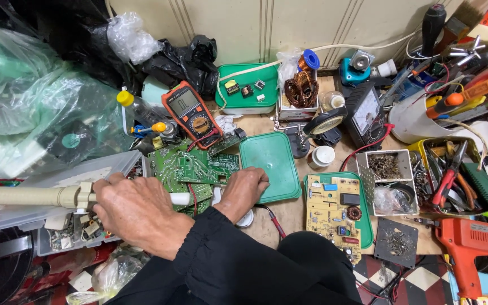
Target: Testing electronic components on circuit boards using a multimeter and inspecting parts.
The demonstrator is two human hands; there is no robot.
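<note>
My left hand [136, 212] is closed around a long beige tube-shaped tool [24, 196] that lies level, with its white tip [181, 198] pointing right. Just past that tip, my right hand [245, 189] rests palm down with curled fingers on the edge of a green circuit board [199, 166], beside a green plastic lid [269, 164]. Whether it grips the board or only presses on it is hidden. Both black sleeves come up from the bottom centre.
An orange multimeter [190, 113] lies behind the board. A yellow circuit board [334, 212] sits on a green tray to the right, near a metal box of small parts [385, 166], red-handled pliers [447, 181] and an orange soldering gun [470, 243]. Plastic bags [29, 107] fill the left.
</note>
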